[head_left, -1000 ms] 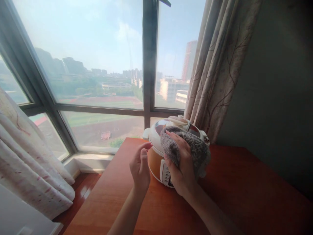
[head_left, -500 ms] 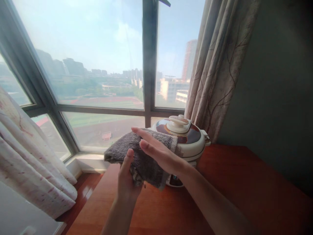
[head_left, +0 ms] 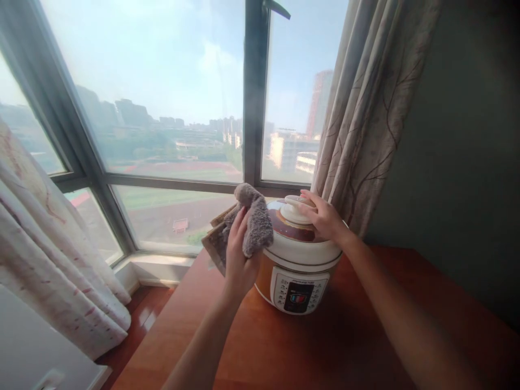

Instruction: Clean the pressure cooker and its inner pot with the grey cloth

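A grey, fluffy cleaning cloth [head_left: 260,223] is bunched in my left hand [head_left: 240,265], whose fingers are closed around it. Tan-edged folds of the cloth stick out on the left side. Just right of it stands a white and brown electric pressure cooker [head_left: 300,253] with its lid on. My right hand [head_left: 328,221] rests on the lid, its fingers closed around the right side of the cream lid handle [head_left: 293,202]. A control panel [head_left: 299,292] with a dark display is on the cooker's front.
The cooker stands on a reddish-brown wooden table [head_left: 260,352]. Behind it are large windows [head_left: 170,124] in grey frames, with a patterned curtain [head_left: 357,130] at the right and a pale curtain [head_left: 49,260] at the left.
My right hand has left the cloth and moved right onto the lid handle. My left hand has shifted up and right with the cloth, now more crumpled, uncovering the cooker's front.
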